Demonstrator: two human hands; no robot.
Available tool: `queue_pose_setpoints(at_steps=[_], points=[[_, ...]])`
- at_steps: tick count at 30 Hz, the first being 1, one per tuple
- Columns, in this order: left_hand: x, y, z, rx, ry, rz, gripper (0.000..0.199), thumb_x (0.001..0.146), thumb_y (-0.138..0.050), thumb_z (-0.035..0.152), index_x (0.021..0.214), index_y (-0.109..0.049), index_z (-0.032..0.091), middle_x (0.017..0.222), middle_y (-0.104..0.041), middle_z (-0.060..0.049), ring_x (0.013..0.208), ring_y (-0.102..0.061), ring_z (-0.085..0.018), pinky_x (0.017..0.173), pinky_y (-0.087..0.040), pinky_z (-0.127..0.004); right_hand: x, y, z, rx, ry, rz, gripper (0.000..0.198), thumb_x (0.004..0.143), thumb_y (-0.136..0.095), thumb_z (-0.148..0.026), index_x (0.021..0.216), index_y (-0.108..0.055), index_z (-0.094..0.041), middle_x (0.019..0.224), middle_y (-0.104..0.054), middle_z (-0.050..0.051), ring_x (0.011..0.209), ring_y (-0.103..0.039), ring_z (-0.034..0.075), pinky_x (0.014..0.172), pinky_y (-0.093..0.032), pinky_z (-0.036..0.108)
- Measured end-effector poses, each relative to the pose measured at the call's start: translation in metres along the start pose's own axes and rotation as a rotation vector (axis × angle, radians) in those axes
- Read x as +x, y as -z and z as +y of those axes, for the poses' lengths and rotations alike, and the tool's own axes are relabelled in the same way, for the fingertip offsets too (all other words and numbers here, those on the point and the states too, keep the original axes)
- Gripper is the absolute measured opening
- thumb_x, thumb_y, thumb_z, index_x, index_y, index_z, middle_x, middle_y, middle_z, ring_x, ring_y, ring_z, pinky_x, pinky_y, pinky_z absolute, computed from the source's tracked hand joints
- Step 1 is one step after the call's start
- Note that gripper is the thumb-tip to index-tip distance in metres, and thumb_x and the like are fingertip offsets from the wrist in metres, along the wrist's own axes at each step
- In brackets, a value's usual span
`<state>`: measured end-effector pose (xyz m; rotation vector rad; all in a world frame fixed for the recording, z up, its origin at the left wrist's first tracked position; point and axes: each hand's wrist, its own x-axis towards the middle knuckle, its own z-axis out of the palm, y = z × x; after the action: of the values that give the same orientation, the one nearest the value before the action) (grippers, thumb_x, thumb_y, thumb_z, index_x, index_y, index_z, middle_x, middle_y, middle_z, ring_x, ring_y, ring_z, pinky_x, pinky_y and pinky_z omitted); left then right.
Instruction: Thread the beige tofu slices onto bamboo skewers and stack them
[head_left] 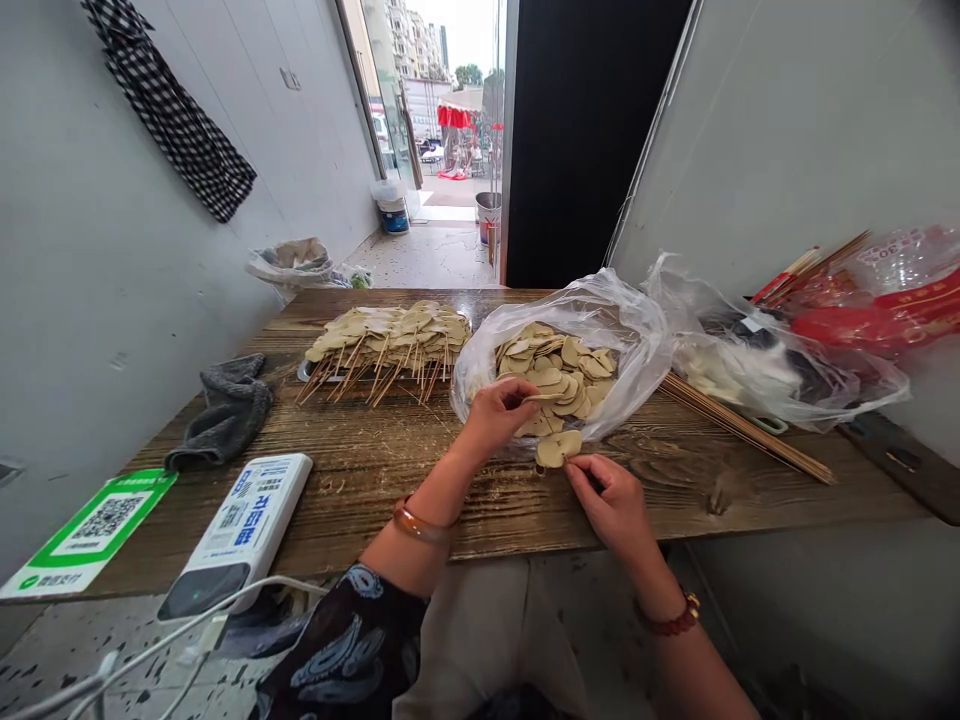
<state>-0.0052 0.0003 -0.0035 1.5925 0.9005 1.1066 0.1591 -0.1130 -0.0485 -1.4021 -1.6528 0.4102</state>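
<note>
My left hand (498,412) is over the near side of a clear plastic bag (637,350), thumb and fingers pinched on a thin tan oval slice (543,398). Loose tan slices (566,362) of the same kind fill the open bag. Just in front of the bag, my right hand (609,492) is closed at the edge of a skewer of tan slices (558,449); most of its stick is hidden. Left of the bag, a pile of finished-looking skewered slices (397,330) lies with its thin wooden sticks pointing towards me.
Bare wooden skewers (750,428) lie in a bundle on the wooden table (360,500). Plastic bags (787,360) crowd the right end. At left are a grey cloth (229,410), a white box-shaped device (251,515) with a cable, and a green QR-code card (94,525).
</note>
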Motion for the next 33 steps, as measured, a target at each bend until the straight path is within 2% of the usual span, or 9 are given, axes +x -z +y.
queue_pose_setpoints(at_steps=[6, 12, 23, 27, 33], points=[[0.0, 0.001, -0.003, -0.296, 0.147, 0.035, 0.026, 0.064, -0.074, 0.031, 0.078, -0.062, 0.012, 0.063, -0.054, 0.003, 0.053, -0.044, -0.006, 0.049, -0.035, -0.019, -0.002, 0.002, -0.004, 0.061, 0.039, 0.011, 0.02, 0.092, -0.05, -0.026, 0.079, -0.064, -0.019, 0.073, -0.063, 0.002, 0.069, -0.059, 0.016, 0.066, -0.043, 0.025], [-0.002, 0.002, 0.001, -0.475, 0.285, 0.029, 0.034, 0.058, -0.081, 0.03, 0.08, -0.063, 0.012, 0.063, -0.058, 0.002, 0.051, -0.047, -0.005, 0.047, -0.035, -0.018, -0.004, 0.002, -0.001, 0.064, 0.053, 0.016, 0.018, 0.092, -0.051, -0.025, 0.08, -0.064, -0.02, 0.074, -0.063, 0.002, 0.07, -0.059, 0.016, 0.066, -0.043, 0.026], [-0.002, -0.002, -0.007, -0.591, 0.341, 0.008, 0.039, 0.053, -0.084, 0.034, 0.077, -0.062, 0.012, 0.06, -0.059, 0.002, 0.048, -0.05, -0.006, 0.045, -0.037, -0.018, -0.003, 0.001, 0.0, 0.041, 0.092, 0.034, 0.017, 0.091, -0.052, -0.024, 0.081, -0.065, -0.019, 0.075, -0.065, 0.003, 0.07, -0.061, 0.016, 0.067, -0.045, 0.026], [-0.004, -0.006, -0.005, -0.564, 0.331, -0.024, 0.038, 0.054, -0.083, 0.035, 0.075, -0.061, 0.012, 0.058, -0.058, 0.003, 0.046, -0.048, -0.005, 0.043, -0.034, -0.018, -0.003, 0.001, 0.0, 0.043, 0.099, 0.044, 0.017, 0.091, -0.052, -0.024, 0.082, -0.065, -0.019, 0.075, -0.065, 0.002, 0.07, -0.06, 0.016, 0.067, -0.045, 0.026], [-0.006, -0.009, 0.0, -0.457, 0.281, 0.031, 0.032, 0.061, -0.077, 0.034, 0.078, -0.06, 0.013, 0.06, -0.057, 0.003, 0.048, -0.047, -0.006, 0.047, -0.037, -0.019, -0.003, 0.001, 0.0, 0.045, 0.048, 0.029, 0.019, 0.092, -0.051, -0.027, 0.081, -0.065, -0.019, 0.074, -0.064, 0.002, 0.07, -0.06, 0.016, 0.066, -0.044, 0.025]])
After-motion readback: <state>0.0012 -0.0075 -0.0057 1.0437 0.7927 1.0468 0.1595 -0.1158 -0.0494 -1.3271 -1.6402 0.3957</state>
